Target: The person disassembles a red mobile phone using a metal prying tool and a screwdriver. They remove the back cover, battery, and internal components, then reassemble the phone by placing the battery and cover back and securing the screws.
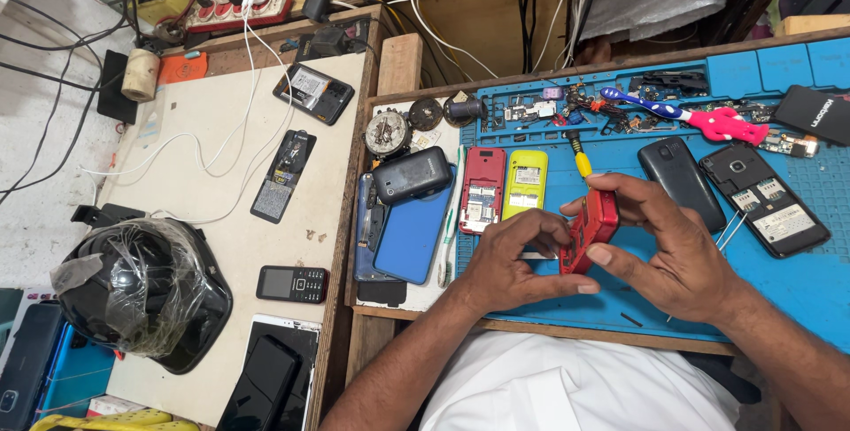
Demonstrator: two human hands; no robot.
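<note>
Both hands pinch one red phone (589,229), held tilted over the blue mat (797,280): left hand (513,263) fingers clamped on its lower end, right hand (664,250) fingers closed round its upper side. Left of it, two opened phones (503,188), red and yellow. Right of it, two black phones (726,192). Bare mat lies right of the hands. One toothbrush (682,115) lies above.

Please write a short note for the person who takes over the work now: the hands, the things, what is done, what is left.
Left hand and right hand together hold a small red phone above the blue mat.
A red phone and a yellow phone lie open-backed to the left; two black phones to the right.
The held phone is still in work; how far cannot be told.
</note>
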